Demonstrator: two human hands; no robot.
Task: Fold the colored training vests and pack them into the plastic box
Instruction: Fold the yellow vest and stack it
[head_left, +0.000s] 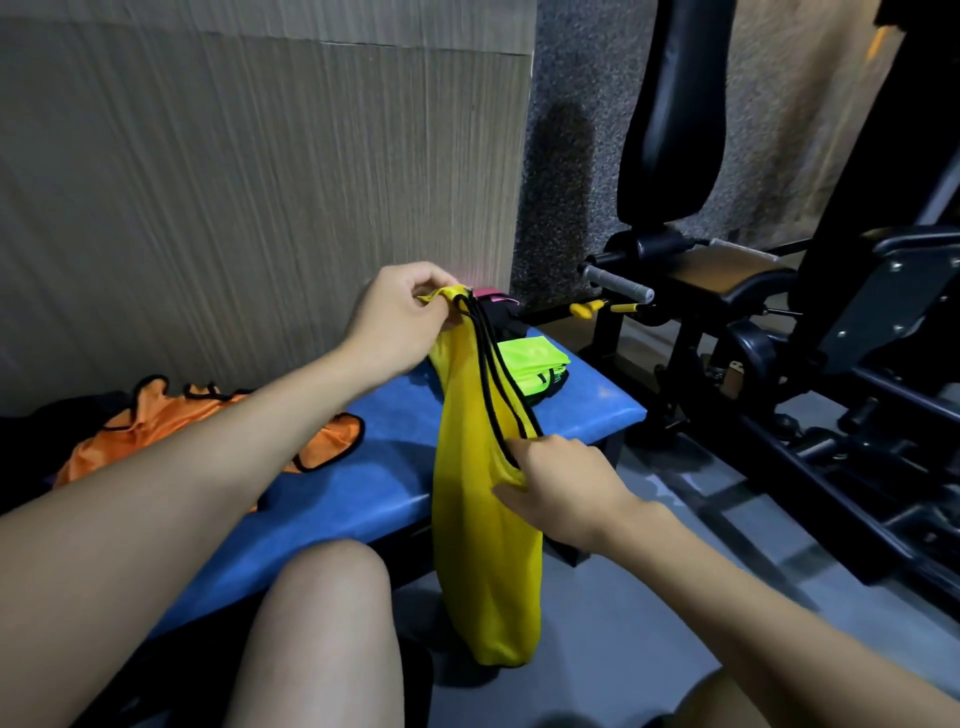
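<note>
Nearest the camera, a bare knee (322, 613) rises at the lower edge, partly covering the front edge of the blue bench (374, 478). The right hand (556, 488) pinches one gathered edge of the yellow vest (483, 545), fingers clamped on cloth and black trim just off the bench's front edge. The vest hangs as a long bunched loop, its lower end sagging toward the grey floor (623, 649) and hiding part of the bench. Higher and farther, the left hand (400, 317) pinches the vest's upper end, fingers curled on the fabric. On the bench to the left lies an orange vest (156, 415), unfolded, partly behind the left forearm. Beyond the yellow vest, a neon green vest (530, 358) lies folded near the bench's far end, with a pink and black item (493, 306) behind it, too hidden to identify. A black exercise machine (779, 322) stands at right, beside the wall (234, 182).
</note>
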